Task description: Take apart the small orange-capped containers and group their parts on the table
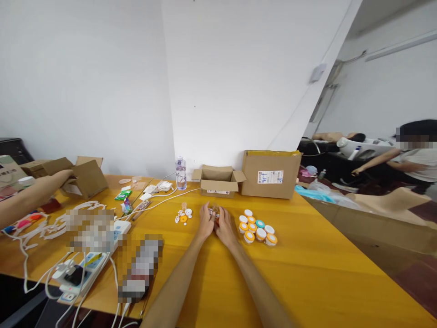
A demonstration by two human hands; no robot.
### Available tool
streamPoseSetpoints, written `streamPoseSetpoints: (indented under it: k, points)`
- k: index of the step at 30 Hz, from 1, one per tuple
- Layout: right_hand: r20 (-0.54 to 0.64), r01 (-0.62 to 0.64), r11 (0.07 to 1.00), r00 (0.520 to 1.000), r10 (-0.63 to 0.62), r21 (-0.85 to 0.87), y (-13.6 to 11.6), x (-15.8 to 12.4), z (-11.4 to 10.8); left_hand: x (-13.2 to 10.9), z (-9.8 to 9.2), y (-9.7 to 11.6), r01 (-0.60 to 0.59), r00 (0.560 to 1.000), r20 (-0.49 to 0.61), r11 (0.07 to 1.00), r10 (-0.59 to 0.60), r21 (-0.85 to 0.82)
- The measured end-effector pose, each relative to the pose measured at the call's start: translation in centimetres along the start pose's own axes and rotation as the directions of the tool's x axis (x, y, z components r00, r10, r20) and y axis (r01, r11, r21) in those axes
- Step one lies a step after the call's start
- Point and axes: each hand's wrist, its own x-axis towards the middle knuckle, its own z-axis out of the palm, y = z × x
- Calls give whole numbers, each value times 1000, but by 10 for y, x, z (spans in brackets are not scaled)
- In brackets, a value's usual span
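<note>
**Bright Walls, Soft Details**

Even brightness here, the white wall (211,82) gleaming at twelve o'clock, shadows faint across the table (314,264)! Details go soft around the left hand (205,223) and right hand (223,222) at six; mosaic squares mask a device (140,269) near half past seven; wide-angle stretch at nine.

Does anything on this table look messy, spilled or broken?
Nothing looks clearly spilled or broken. The untidy spot is the left side, where white cords straggle around a power strip. Small pieces lie loose beside the left hand, unlike the capped jars grouped closely at right.
</note>
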Motion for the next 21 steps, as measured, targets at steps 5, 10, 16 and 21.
streamPoseSetpoints:
  k: [5,10,16,21]
  points:
    - [-77,108,977,989,-124,-187,-3,-17,-5,-15,-8,2,-74,997,14,997,74,-17]
    - [-57,211,901,967,-250,-379,-12,-37,-23,-36,-15,5,-173,983,84,978,163,119]
    - [-60,222,821,953,-296,-525,-26,-40,-49,-61,-16,5,-252,960,231,846,157,470]
    - [-99,174,802,956,-278,-571,-16,-37,-65,-65,-11,1,-279,951,280,746,129,604]
